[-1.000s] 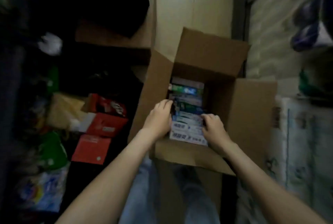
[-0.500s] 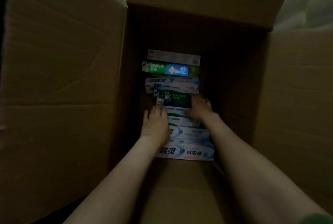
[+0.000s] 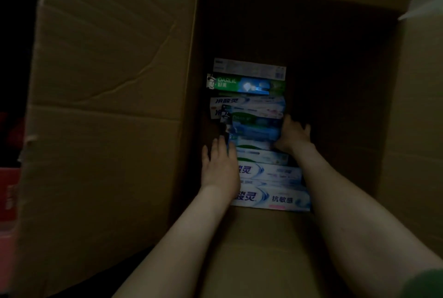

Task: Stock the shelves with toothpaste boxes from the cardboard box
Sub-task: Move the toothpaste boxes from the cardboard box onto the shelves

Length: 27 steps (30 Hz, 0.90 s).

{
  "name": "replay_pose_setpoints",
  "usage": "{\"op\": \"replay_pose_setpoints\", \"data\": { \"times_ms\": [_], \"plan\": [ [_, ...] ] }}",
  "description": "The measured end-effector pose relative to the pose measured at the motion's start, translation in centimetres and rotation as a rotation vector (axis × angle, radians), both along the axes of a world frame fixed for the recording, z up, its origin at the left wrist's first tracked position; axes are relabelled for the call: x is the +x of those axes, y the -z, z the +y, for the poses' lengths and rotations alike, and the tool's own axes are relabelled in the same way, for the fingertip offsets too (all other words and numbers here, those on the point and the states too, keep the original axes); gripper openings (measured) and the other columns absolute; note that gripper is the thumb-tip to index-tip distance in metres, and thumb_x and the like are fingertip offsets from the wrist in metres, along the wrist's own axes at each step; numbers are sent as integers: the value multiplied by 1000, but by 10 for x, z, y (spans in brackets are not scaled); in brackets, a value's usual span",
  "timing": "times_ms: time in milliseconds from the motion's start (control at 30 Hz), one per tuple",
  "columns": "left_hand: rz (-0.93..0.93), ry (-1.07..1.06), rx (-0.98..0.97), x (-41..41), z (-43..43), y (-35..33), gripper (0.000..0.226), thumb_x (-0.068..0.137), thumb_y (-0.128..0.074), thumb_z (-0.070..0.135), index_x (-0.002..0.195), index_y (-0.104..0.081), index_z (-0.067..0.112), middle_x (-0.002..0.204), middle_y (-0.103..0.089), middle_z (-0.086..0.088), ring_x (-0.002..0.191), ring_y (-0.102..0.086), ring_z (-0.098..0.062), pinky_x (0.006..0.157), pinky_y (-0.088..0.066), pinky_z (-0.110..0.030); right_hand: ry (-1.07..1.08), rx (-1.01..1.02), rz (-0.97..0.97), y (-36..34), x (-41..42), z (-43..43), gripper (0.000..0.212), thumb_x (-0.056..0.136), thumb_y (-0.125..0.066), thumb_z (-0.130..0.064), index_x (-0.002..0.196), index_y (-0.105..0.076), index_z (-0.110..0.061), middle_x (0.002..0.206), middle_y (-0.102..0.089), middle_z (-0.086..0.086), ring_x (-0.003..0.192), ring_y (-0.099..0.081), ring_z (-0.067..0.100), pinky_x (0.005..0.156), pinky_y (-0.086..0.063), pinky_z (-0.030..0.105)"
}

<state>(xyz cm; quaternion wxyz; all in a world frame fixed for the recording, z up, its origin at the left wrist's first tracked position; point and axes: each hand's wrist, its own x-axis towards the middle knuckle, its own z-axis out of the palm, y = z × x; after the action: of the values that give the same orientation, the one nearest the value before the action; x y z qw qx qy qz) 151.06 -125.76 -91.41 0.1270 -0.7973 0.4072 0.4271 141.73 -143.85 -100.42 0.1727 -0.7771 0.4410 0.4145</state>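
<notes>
**Two hands are bracketing a batch of toothpaste boxes deep in the carton**

The cardboard box (image 3: 115,106) is standing open with its flaps folded outward. The toothpaste boxes (image 3: 251,111) are lying in a single row along its left inner wall, each flat and crosswise, one behind the next. A green Darlie box (image 3: 247,85) is sitting near the far end, and a white box (image 3: 275,198) with blue lettering is sitting nearest the person. None of them is on a shelf, and no shelf is showing in this view.

The left hand (image 3: 219,166) is lying flat against the left ends of the middle boxes, fingers straight and together, holding nothing. The right hand (image 3: 291,136) is pressing on the opposite ends a little farther in, with its fingers fanned out. In this dim light I cannot tell whether its thumb is hooking over a box or only leaning on it.

The hands appear to be squeezing several boxes between the palms so that a whole group can come out at once. That would explain why the palms are facing each other across the row. The lift is probably calling for even pressure from both sides, since loose cartons held this way are apt to slip out of the middle.

Red packaging (image 3: 9,190) is showing dimly beyond the left flap.
</notes>
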Motion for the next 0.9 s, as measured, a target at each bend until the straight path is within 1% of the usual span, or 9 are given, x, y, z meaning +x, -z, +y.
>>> {"op": "replay_pose_setpoints", "data": {
  "times_ms": [67, 133, 267, 333, 433, 533, 700, 800, 900],
  "plan": [
    [16, -19, 7, -3, 1, -11, 79, 93, -50, 25, 151, 1, 8, 158, 3, -16, 146, 2, -31, 117, 1, -47, -182, -53, -17, -24, 10, 14, 61, 85, -61, -33, 137, -37, -11, 134, -47, 14, 122, -43, 30, 102, -34, 41],
    [70, -93, -2, -6, -1, -38, 70, 94, -48, 25, 150, -9, 8, 158, -3, -16, 146, -4, -31, 118, -4, -44, -159, -44, -122, -58, 15, 35, 50, 86, -60, -32, 129, -48, -10, 124, -53, 13, 113, -50, 30, 88, -43, 35],
    [295, -459, -121, -6, -6, -133, 48, 98, -42, 24, 141, -31, 8, 146, -30, -16, 134, -31, -30, 109, -28, -38, 372, 235, -433, -177, 23, 69, 25, 77, -66, -27, 99, -63, -17, 91, -65, 5, 81, -63, 19, 59, -44, 23],
    [415, -648, -210, 3, -3, -197, 46, 98, -42, 23, 141, -32, 9, 142, -38, -12, 129, -40, -28, 104, -37, -37, 577, 426, -557, -259, 30, 77, 12, 78, -67, -22, 89, -62, -19, 85, -67, 2, 73, -62, 13, 56, -45, 20],
    [520, -790, -414, 19, 11, -304, 44, 101, -40, 28, 144, -31, 25, 139, -47, 2, 119, -52, -15, 85, -44, -23, 770, 663, -717, -386, 43, 81, 26, 83, -69, -20, 108, -64, -14, 102, -70, 5, 91, -67, 16, 75, -54, 26],
    [602, -916, -612, 33, 22, -404, 38, 100, -42, 38, 138, -38, 35, 129, -53, 12, 112, -53, -4, 81, -46, -16, 802, 789, -819, -491, 62, 81, 37, 85, -67, -30, 118, -58, -16, 108, -68, 5, 96, -67, 17, 76, -53, 26],
    [987, -1287, -911, 68, 44, -537, 49, 91, -61, 33, 135, -41, 34, 130, -57, -1, 115, -60, -20, 97, -49, -48, 776, 944, -989, -618, 108, 103, 68, 75, -72, -53, 128, -47, -18, 120, -63, 12, 107, -64, 30, 94, -50, 48],
    [936, -1279, -1048, 96, 72, -592, 48, 93, -58, 18, 138, -41, 23, 121, -63, -9, 106, -65, -24, 90, -52, -45, 684, 995, -1083, -675, 141, 127, 55, 79, -69, -40, 126, -48, -20, 113, -67, 8, 98, -67, 25, 82, -53, 39],
    [784, -1188, -1099, 129, 114, -632, 44, 96, -53, 12, 138, -43, 17, 104, -66, -4, 86, -66, -11, 73, -56, -28, 604, 899, -1163, -725, 182, 151, 47, 84, -65, -20, 126, -46, -9, 107, -66, 9, 80, -69, 16, 64, -53, 26]
  ]
}}
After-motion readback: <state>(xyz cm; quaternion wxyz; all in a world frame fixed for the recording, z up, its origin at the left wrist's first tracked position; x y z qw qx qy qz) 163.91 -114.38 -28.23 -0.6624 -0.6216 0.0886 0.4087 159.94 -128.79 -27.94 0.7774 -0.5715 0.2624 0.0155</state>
